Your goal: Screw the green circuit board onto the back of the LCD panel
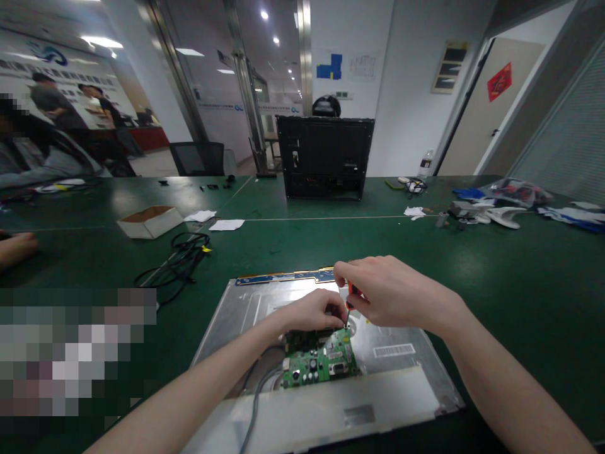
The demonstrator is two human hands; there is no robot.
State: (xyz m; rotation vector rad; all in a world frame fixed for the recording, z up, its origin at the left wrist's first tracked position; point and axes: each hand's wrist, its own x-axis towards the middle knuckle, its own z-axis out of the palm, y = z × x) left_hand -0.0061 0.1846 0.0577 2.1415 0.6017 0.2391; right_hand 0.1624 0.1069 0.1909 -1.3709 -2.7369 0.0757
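Observation:
A metal-backed display panel (394,391) lies flat in front of me, with a green circuit board (316,366) on its middle. My right hand (385,290) is closed around a screwdriver (350,297) with a red and black handle, its shaft pointing down at the board's upper right corner. Close beside the tip, my left hand (321,309) has its fingers pinched together at the board's top edge; whatever they hold is too small to make out. A grey cable (258,403) runs from the board's left side toward me. Along the panel's far edge sits a blue circuit strip (278,277).
A black monitor housing (326,157) stands at the back of the green table (496,290). To the left are coiled black cables (182,258) and an open cardboard box (150,222). Gloves (503,216) and plastic bags (517,191) lie at right. Another person's hand (17,249) rests at far left.

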